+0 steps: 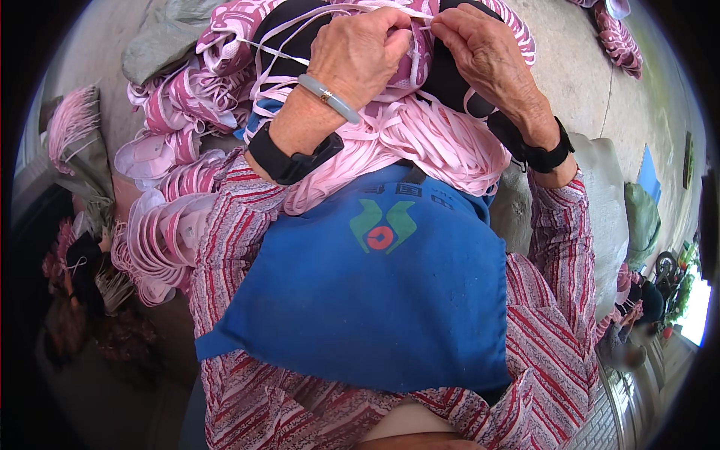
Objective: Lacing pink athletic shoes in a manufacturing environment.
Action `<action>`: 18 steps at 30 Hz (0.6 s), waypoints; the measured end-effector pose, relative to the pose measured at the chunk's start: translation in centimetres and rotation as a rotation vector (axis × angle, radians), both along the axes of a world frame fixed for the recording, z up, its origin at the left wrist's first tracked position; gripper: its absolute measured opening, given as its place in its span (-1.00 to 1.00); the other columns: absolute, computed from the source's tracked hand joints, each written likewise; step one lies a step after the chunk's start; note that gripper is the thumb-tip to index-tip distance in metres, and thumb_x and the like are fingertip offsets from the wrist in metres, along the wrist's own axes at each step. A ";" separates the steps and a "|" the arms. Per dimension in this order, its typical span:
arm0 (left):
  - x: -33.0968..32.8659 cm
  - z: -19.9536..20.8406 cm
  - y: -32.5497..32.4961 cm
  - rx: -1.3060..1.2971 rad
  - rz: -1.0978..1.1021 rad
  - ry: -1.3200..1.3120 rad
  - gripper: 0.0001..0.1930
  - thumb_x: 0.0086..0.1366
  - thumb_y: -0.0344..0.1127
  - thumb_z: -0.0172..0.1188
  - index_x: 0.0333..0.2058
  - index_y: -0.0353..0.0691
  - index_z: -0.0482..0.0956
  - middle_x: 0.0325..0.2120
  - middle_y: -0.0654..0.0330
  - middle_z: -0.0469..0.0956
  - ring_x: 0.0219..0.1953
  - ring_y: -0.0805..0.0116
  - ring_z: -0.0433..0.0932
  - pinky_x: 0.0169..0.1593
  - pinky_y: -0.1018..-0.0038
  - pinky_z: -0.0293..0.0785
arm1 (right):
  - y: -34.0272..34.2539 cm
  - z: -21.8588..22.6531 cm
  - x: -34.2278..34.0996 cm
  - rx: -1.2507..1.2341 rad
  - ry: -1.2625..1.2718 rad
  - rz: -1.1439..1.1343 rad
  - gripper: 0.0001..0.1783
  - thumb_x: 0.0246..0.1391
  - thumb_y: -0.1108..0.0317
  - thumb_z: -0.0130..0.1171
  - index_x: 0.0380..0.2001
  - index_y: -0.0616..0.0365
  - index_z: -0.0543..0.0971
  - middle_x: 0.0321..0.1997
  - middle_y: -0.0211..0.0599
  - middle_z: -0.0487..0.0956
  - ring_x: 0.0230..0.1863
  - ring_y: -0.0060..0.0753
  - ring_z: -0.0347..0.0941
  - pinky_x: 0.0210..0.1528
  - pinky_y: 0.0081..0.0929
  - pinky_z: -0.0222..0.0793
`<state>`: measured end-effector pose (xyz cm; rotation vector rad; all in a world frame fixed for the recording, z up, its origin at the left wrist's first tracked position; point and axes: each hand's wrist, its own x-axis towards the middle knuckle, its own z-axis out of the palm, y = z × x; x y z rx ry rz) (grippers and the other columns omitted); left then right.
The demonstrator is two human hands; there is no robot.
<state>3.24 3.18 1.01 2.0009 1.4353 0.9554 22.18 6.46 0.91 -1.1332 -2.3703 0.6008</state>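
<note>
My left hand (pixel 361 56) is closed, thumb and fingers pinching a pale pink shoelace (pixel 300 21) near the top edge. Close by on the right, my right hand (pixel 487 61) pinches a lace between thumb and forefinger. Beneath and between the hands, a pink-and-white shoe upper (pixel 411 69) lies over my dark-clad knees, partly hidden by my left hand. A thick bundle of loose pink laces (pixel 442 142) is spread across my lap, above the blue apron (pixel 375 300). Thin lace ends trail left from the left hand toward other uppers.
Nested rows of pink-and-white shoe uppers (pixel 169 225) stand along my left side. A grey sack (pixel 161 49) lies beyond them. Pink laces (pixel 73 124) hang at far left. More uppers (pixel 619 41) rest on the concrete floor (pixel 600 97) at far right, and a pale sheet (pixel 604 202) lies by my right arm.
</note>
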 end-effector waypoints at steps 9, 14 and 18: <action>0.6 -2.9 -0.3 0.198 0.119 0.026 -0.89 0.15 -0.27 0.18 -0.43 -0.16 0.54 -0.59 0.00 0.56 -0.47 0.05 0.60 -0.38 0.22 0.53 | -0.2 -0.2 -0.7 0.141 0.012 0.102 -0.91 0.06 0.50 0.05 -0.51 0.24 0.46 -0.52 -0.07 0.39 -0.42 -0.10 0.36 -0.37 -0.25 0.28; 1.3 -1.0 -0.5 0.091 0.113 -0.028 -0.85 0.19 -0.27 0.15 -0.36 -0.18 0.62 -0.53 -0.05 0.56 -0.45 -0.03 0.58 -0.40 0.24 0.47 | -0.3 -0.7 -0.5 0.069 -0.031 -0.051 -0.94 0.04 0.52 0.02 -0.49 0.25 0.44 -0.50 -0.06 0.39 -0.38 -0.04 0.37 -0.37 -0.23 0.30; 1.3 -1.4 -0.2 0.121 0.144 0.179 -0.87 0.19 -0.27 0.15 -0.36 -0.16 0.58 -0.58 -0.05 0.54 -0.48 -0.02 0.57 -0.42 0.20 0.46 | -1.8 -1.5 -1.8 0.241 -0.151 -0.075 -0.96 -0.05 0.56 0.00 -0.45 0.24 0.42 -0.42 -0.10 0.38 -0.35 -0.02 0.38 -0.35 -0.23 0.35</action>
